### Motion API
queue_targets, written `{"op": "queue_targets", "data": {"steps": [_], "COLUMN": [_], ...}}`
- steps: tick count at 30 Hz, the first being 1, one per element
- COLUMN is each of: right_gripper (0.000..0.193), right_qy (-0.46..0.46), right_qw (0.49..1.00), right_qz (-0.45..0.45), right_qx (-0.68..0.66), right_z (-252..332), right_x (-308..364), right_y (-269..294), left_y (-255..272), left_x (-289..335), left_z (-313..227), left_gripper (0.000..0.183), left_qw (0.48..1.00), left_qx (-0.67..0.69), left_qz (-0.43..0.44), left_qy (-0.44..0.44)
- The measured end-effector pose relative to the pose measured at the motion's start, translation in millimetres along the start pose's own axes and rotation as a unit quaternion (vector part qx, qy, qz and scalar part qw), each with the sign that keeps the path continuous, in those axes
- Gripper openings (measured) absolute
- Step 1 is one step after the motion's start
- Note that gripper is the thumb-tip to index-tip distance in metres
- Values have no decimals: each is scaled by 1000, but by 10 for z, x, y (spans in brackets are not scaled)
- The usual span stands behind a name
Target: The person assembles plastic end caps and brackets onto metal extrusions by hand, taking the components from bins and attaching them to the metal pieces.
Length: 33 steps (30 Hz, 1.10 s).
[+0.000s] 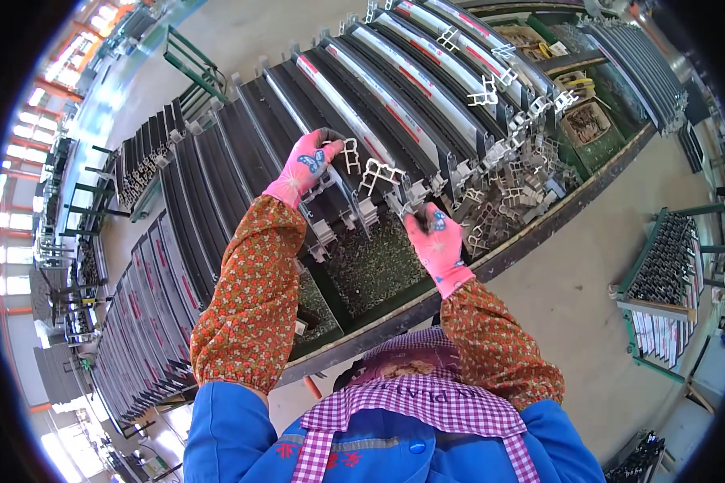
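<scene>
Pinched between the thumb and fingers of my left hand (302, 167), in a pink patterned glove, is a small silver metal corner piece (351, 155). It is held above the ends of dark metal profiles (302, 101) that lie side by side across the bench. Just right of it, another silver corner piece (381, 174) lies on the profile ends. My right hand (437, 243), gloved alike, has its bent fingertips closed on a silver connector (412, 196) at a profile's near end. The fingers partly hide that connector.
Loose silver corner pieces (507, 196) are heaped in the bench tray on the right. Metal chips cover the green tray (376, 270) below my hands. A cardboard box (586, 122) stands at the far right of the bench. Racks of profiles (660, 278) stand on the floor.
</scene>
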State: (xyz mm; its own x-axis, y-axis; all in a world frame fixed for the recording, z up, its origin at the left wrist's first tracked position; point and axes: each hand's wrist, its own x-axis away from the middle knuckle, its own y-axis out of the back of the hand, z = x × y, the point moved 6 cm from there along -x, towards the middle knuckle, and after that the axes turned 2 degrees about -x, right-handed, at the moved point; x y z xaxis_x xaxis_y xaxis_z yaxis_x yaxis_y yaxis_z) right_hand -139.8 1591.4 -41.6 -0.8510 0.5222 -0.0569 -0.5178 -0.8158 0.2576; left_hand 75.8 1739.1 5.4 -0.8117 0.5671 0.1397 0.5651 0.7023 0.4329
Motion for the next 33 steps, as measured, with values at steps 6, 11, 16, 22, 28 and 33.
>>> {"op": "queue_targets", "data": {"steps": [6, 11, 16, 22, 28, 33], "right_gripper": [17, 41, 41, 33, 11, 17], "right_qy": [31, 60, 41, 177, 290, 44], "right_qw": [992, 996, 999, 899, 914, 981], "right_qz": [-2, -10, 12, 185, 109, 136], "right_qx": [124, 60, 16, 356, 261, 130], "right_z": [225, 193, 576, 952, 1234, 761], "right_x": [61, 61, -55, -917, -821, 122], "right_y": [28, -279, -173, -251, -300, -422], "left_y": [-27, -74, 40, 316, 604, 713], "left_x": [15, -40, 69, 296, 656, 475], "left_z": [-5, 68, 81, -267, 99, 458], "left_gripper": [18, 19, 21, 19, 20, 22], "left_qw": [999, 996, 999, 983, 987, 999], "left_qx": [-5, -54, 45, 173, 102, 15], "left_qz": [-25, -49, -25, 2, -9, -37], "left_qy": [-26, -57, 16, 67, 123, -8]}}
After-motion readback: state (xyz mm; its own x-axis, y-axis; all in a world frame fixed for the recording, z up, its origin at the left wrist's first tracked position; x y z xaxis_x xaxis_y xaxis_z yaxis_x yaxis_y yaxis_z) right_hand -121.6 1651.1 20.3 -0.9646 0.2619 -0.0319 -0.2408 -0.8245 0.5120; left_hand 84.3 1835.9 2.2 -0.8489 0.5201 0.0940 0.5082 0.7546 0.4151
